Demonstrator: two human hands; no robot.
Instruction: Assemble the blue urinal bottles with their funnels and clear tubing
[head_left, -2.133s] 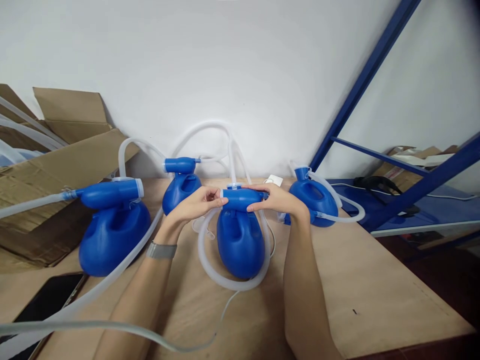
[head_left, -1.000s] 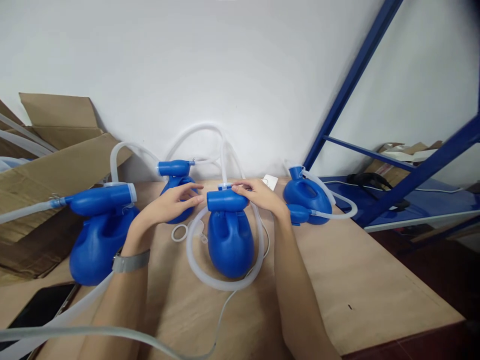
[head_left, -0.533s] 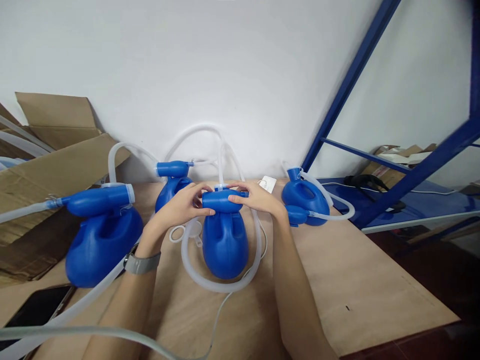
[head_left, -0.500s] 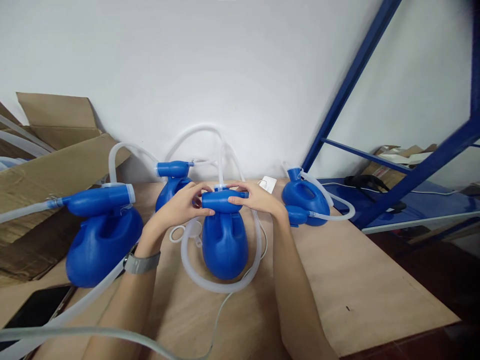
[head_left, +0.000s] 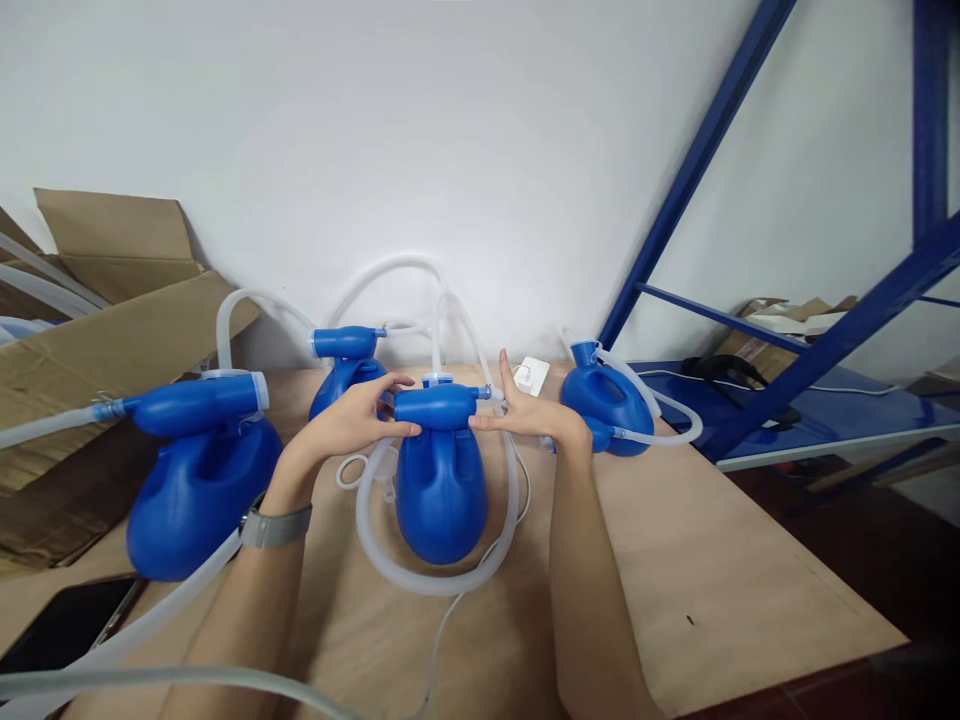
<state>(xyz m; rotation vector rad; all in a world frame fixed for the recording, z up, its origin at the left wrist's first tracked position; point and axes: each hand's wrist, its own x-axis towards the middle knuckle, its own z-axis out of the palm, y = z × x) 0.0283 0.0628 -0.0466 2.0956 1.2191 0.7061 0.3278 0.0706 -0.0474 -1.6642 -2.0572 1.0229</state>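
In the middle of the table stands a blue plastic urinal bottle (head_left: pixel 441 505) with a handle. A blue tube-shaped urinal funnel (head_left: pixel 433 409) lies across its top, and a translucent hose (head_left: pixel 405 578) curls around the front of the bottle. My left hand (head_left: pixel 360 412) grips the funnel's left end, thumb in front and fingers behind. At the funnel's narrow right end, my right hand (head_left: pixel 525 410) is spread, its index finger raised and its thumb close to the funnel. Behind the left forearm, a white ring (head_left: pixel 349 472) lies on the table.
Similar blue bottles stand at left (head_left: pixel 199 500), behind (head_left: pixel 341 385) and at right (head_left: pixel 611 405), each with hoses. An open cardboard box (head_left: pixel 112 350) is at the left, a phone (head_left: pixel 67 620) at the front left. A blue metal rack (head_left: pixel 697 170) stands to the right.
My right hand has loosened from the funnel and spread, with its index finger lifting. The left hand stays on the funnel's left end. The view has shifted slightly.
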